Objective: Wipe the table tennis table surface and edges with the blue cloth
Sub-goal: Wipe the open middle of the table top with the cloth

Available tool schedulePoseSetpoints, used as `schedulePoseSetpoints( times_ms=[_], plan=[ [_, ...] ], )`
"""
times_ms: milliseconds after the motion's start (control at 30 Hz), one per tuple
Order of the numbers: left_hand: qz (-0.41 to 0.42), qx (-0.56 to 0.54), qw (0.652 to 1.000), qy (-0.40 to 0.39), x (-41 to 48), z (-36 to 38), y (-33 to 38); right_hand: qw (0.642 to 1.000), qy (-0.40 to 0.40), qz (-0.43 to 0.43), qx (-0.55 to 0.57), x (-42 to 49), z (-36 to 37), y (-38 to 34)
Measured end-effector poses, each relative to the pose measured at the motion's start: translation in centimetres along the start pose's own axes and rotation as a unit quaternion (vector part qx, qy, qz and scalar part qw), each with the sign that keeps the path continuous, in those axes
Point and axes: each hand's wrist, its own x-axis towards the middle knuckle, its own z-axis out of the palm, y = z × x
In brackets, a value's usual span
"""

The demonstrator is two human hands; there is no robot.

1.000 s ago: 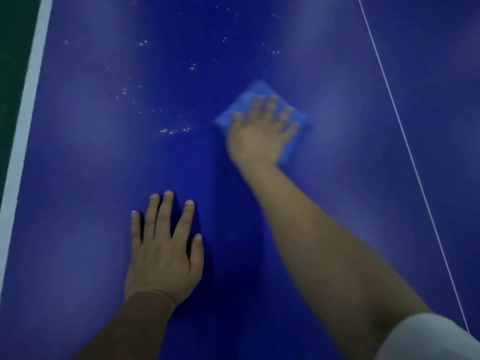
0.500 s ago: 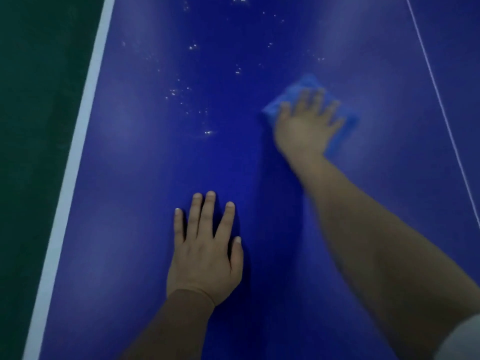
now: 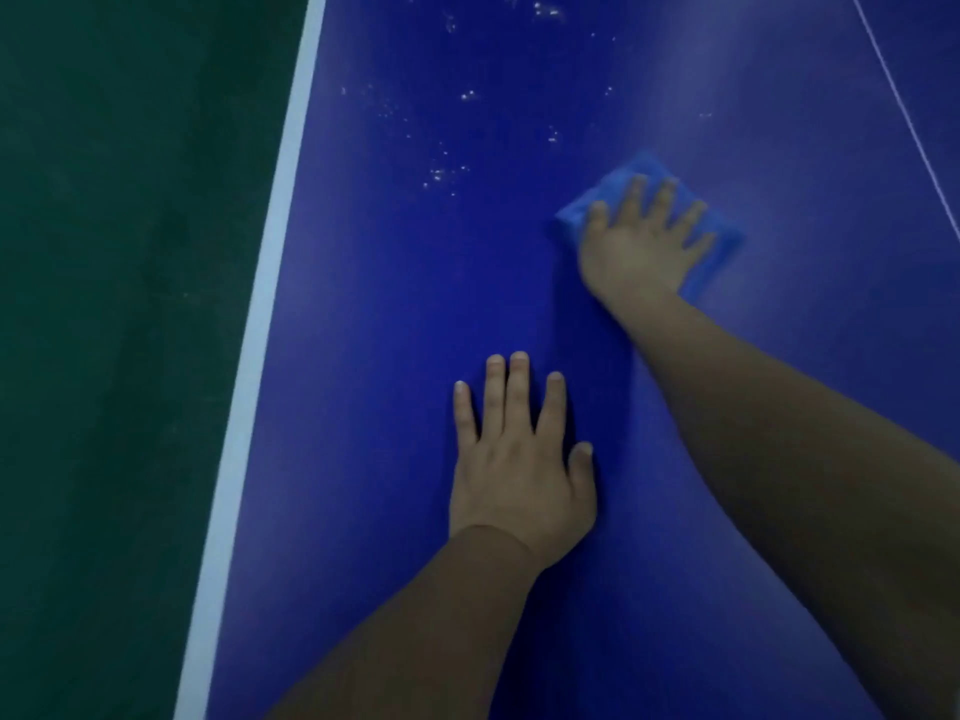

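Fingers (image 3: 667,200) spread flat, I had the right hand (image 3: 641,252) pressing the blue cloth (image 3: 613,192) on the table (image 3: 363,381), well off its white left edge (image 3: 260,330); I judged even pressure, sweeping toward the specks (image 3: 441,174), best, left hand (image 3: 519,475) flat, fingers straight, bracing

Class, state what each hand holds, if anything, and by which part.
Right hand presses the blue cloth flat, over its middle; left hand holds nothing.
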Motion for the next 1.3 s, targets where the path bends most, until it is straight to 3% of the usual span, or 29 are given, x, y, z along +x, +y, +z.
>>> schedulePoseSetpoints(
  times_ms=[100,167,233,300,367,433,500,567,633,767,900,967,1067,1133,1167,1233,1300],
  plan=[
    [0.048,-0.096,0.994,-0.025,-0.6,-1.4,-2.1,0.979,-0.037,-0.197,-0.035,-4.8,2.3,-7.1],
    [0.065,-0.101,0.993,-0.011,-0.7,-3.3,-6.5,0.97,-0.036,-0.233,-0.052,-6.5,2.6,-8.3],
    [0.075,-0.025,0.996,0.028,-0.2,-5.4,-12.9,0.985,-0.012,-0.162,-0.054,-7.4,2.3,-6.6],
    [0.097,0.031,0.994,0.034,0.8,-7.3,-18.6,1.0,0.012,-0.007,-0.018,-8.2,1.8,-4.8],
    [0.146,0.054,0.988,0.006,1.9,-8.1,-21.5,0.988,0.022,0.147,0.037,-9.6,1.9,-5.8],
    [0.174,0.047,0.984,-0.002,2.6,-7.8,-22.2,0.99,0.037,0.137,0.027,-11.4,3.4,-10.4],
    [0.177,0.027,0.984,0.007,2.7,-7.6,-22.1,1.0,0.017,0.006,0.012,-13.1,4.8,-14.8],
    [0.178,0.021,0.984,0.013,2.6,-7.6,-22.2,0.998,-0.016,-0.068,-0.012,-13.5,4.9,-15.6],
    [0.181,0.022,0.983,0.015,2.8,-7.7,-22.3,0.999,0.001,-0.019,-0.032,-12.4,4.1,-12.5],
    [0.185,0.013,0.983,0.011,2.9,-7.8,-22.2,0.976,0.016,0.216,0.016,-11.3,2.0,-5.1],
    [0.184,0.013,0.983,0.006,3.0,-7.5,-22.3,0.955,0.026,0.293,0.035,-10.4,2.1,-5.9],
    [0.185,0.01,0.983,-0.007,3.1,-7.8,-22.4,0.976,0.031,0.213,0.014,-9.2,2.7,-10.3],
    [0.184,0.009,0.983,-0.012,3.3,-8.1,-22.3,0.997,-0.02,-0.066,-0.017,-7.9,4.2,-19.1],
    [0.187,0.006,0.982,-0.03,3.2,-8.1,-22.3,0.992,-0.036,-0.118,-0.026,-7.1,4.4,-20.0],
    [0.187,0.002,0.982,-0.035,3.2,-8.0,-22.4,0.996,-0.019,-0.083,-0.034,-6.6,4.2,-18.7],
    [0.187,0.006,0.982,-0.038,3.1,-8.0,-22.5,0.997,0.026,0.069,-0.017,-5.6,3.4,-15.2],
    [0.187,0.006,0.982,-0.036,3.1,-8.1,-22.4,0.975,0.033,0.214,0.045,-4.5,2.8,-14.5]
  ],
)
